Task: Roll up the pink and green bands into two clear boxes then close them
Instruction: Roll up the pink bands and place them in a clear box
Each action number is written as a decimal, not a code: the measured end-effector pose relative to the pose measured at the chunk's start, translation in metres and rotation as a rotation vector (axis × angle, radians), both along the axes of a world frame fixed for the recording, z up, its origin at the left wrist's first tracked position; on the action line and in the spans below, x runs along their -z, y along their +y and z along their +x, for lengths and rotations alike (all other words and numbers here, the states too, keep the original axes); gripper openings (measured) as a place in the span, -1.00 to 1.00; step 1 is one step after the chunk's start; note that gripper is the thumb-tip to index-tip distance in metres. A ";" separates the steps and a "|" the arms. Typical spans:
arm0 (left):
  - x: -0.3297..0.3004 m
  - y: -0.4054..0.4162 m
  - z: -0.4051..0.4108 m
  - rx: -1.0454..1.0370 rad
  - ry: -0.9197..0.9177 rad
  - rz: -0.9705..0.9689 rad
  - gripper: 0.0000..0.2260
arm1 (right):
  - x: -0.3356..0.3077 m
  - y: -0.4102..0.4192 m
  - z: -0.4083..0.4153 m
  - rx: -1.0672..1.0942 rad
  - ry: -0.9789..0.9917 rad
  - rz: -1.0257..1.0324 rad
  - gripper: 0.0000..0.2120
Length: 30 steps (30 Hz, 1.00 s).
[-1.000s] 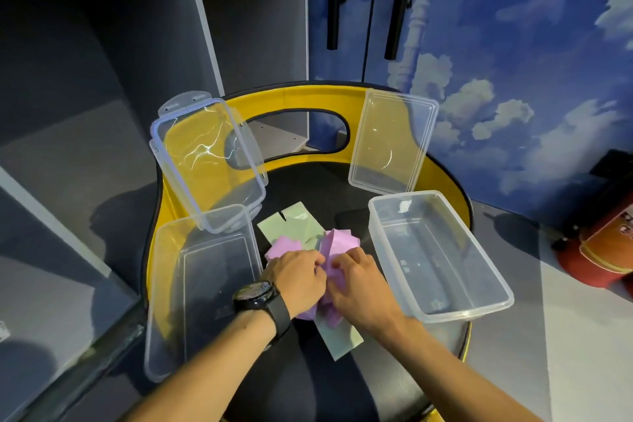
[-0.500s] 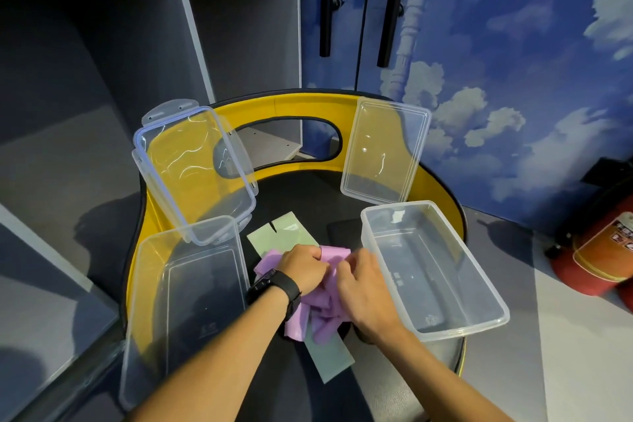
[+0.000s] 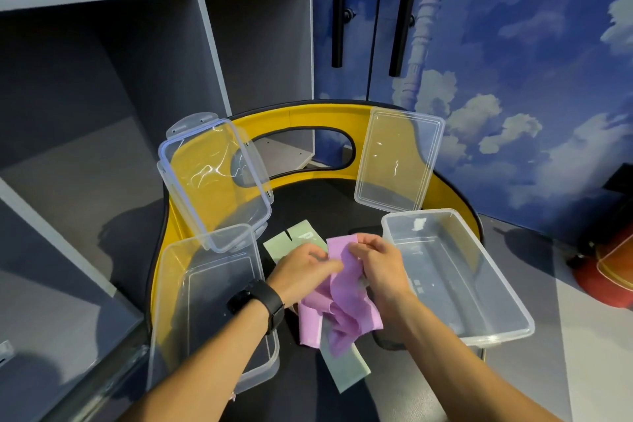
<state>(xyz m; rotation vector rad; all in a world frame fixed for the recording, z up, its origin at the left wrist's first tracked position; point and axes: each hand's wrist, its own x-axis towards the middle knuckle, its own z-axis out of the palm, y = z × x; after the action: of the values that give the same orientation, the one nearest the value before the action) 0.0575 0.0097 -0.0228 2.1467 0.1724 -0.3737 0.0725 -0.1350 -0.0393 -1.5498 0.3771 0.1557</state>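
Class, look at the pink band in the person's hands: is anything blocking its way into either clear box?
Nothing visible does. Both hands grip the pink band between the left box and right box. Both boxes are open and empty, their lids propped behind.

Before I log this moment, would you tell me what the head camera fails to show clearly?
- Middle of the green band: covered by the pink band and both hands.
- Whether rolling has begun: the left hand and right hand hide the pinched end.
- Small label in the right box: too small to read.
- Red object: cut off by the right edge.
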 end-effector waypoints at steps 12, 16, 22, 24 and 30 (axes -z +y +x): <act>-0.079 0.004 0.010 -0.102 -0.475 -0.334 -0.82 | -0.093 0.009 0.003 -0.143 -0.368 0.160 -0.93; -0.106 0.006 0.005 -0.082 -0.521 -0.328 -0.75 | -0.120 0.008 0.001 -0.163 -0.429 0.145 -0.93; -0.157 0.008 -0.008 -0.014 -0.619 -0.311 -0.76 | -0.163 0.008 -0.008 -0.187 -0.561 0.110 -0.89; -0.176 0.007 -0.012 -0.001 -0.657 -0.300 -0.76 | -0.179 0.007 -0.012 -0.201 -0.605 0.111 -0.92; -0.235 0.008 -0.016 0.012 -0.744 -0.271 -0.78 | -0.218 0.004 -0.018 -0.317 -0.611 0.176 -0.78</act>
<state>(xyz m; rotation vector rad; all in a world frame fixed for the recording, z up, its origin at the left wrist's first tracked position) 0.0418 0.0176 0.2118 1.8810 -0.2994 0.3856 0.0546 -0.1306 0.1788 -1.3940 -0.3571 -0.0426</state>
